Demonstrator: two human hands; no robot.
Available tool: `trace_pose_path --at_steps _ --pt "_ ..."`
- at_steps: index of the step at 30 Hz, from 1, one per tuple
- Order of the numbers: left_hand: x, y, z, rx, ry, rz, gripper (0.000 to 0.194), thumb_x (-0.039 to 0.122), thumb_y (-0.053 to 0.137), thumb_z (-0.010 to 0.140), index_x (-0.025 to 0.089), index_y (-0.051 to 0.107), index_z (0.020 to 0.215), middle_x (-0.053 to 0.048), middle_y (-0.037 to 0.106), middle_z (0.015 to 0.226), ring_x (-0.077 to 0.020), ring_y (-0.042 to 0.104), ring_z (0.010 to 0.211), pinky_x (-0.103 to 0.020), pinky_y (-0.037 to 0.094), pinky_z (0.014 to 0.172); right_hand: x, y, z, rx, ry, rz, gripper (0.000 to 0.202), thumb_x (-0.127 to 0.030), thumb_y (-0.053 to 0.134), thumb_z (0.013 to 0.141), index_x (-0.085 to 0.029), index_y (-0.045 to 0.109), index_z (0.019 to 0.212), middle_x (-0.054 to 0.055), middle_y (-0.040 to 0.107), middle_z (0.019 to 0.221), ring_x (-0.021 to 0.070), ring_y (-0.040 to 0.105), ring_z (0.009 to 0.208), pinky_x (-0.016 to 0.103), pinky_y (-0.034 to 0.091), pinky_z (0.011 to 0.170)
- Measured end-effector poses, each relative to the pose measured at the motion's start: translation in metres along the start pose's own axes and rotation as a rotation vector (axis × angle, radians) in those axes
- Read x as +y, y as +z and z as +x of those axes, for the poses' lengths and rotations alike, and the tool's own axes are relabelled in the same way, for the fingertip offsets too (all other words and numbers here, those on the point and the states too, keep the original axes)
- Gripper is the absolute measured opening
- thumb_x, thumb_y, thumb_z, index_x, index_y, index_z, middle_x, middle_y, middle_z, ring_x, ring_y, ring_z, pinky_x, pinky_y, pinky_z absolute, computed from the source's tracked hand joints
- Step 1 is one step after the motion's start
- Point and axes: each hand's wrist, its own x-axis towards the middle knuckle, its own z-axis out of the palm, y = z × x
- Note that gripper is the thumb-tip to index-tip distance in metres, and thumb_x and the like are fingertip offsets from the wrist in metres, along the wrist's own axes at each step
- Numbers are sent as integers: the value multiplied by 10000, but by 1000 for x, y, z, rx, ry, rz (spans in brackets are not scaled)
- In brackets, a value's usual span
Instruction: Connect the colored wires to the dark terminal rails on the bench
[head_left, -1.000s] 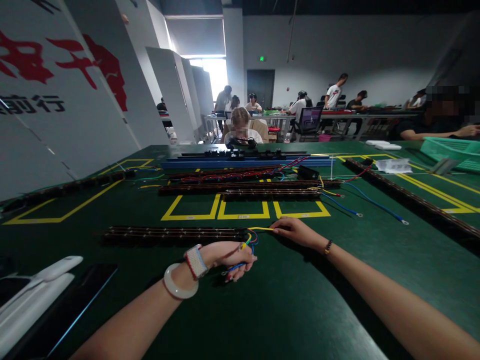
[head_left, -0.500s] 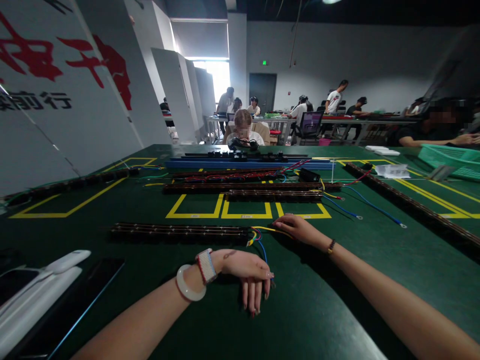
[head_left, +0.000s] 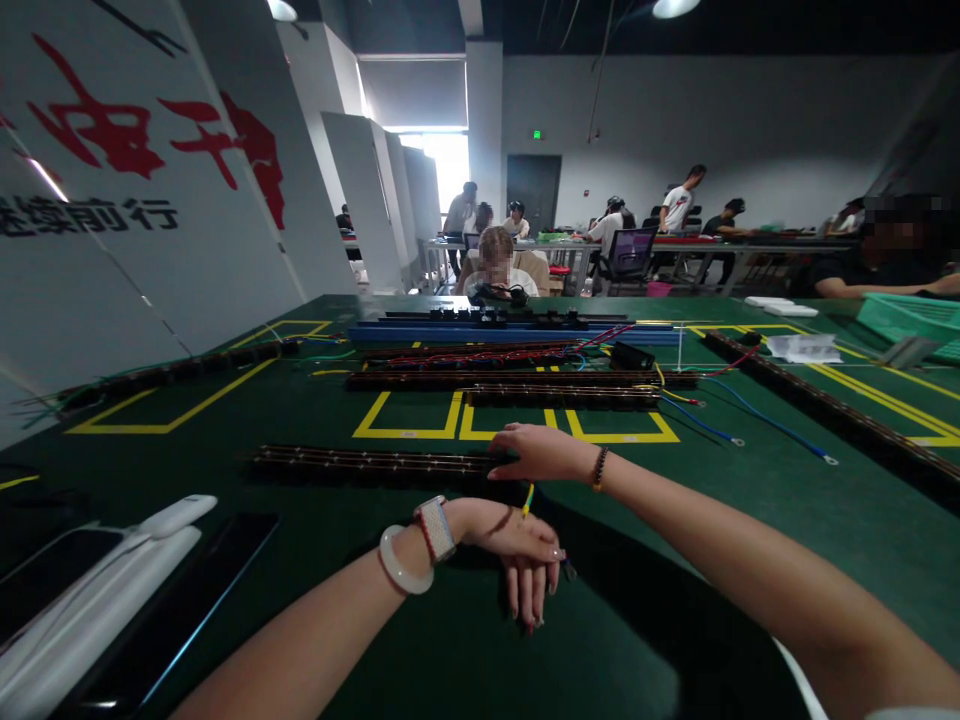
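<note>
A long dark strip [head_left: 367,462] with thin copper-coloured lines lies in front of me. My right hand [head_left: 544,453] is over its right end, thumb and fingers apart; whether they touch the strip I cannot tell. My left hand [head_left: 517,550], with a watch and a pale bangle, is bent down near the table. Its thumb and forefinger pinch a blue wire, most of which is hidden; the wire's metal lug [head_left: 570,570] sticks out past the fingertips. A short yellow wire end [head_left: 528,500] shows between my hands.
More dark strips [head_left: 562,398] with loose wires lie beyond my hands, near yellow tape marks [head_left: 405,434]. Blue rails [head_left: 420,334] lie farther back. A phone [head_left: 202,590] and a white device [head_left: 135,600] are at left. A green basket [head_left: 907,325] stands at right, near a seated person.
My right hand has moved left from the yellow wire to the strip's right end. My left hand keeps its pinch on the blue wire. The view has shifted slightly.
</note>
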Motion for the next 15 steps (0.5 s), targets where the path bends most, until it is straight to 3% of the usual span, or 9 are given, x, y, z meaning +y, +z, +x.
trace_pose_path --at_steps 4,9,15 --pt "1 -1 0 -150 37 -66 347 452 382 910 156 552 843 -59 665 710 -171 675 678 -304 540 607 5 3 3 -99 4 -19 537 -562 650 748 -162 598 1103 106 629 1042 224 610 881 270 450 676" --pt "-1 -6 6 -144 38 -61 336 442 416 895 144 551 819 -72 669 710 -190 670 656 -323 534 576 1 9 -4 -82 97 -66 475 -521 646 773 -171 573 1088 97 667 956 232 634 833 252 417 576" --pt "-9 -7 8 -142 22 -34 368 458 391 902 134 558 850 -85 681 745 -196 675 692 -335 542 620 -5 18 -1 -28 102 -162 513 -601 611 772 -157 561 1025 113 671 950 257 646 849 259 429 574"
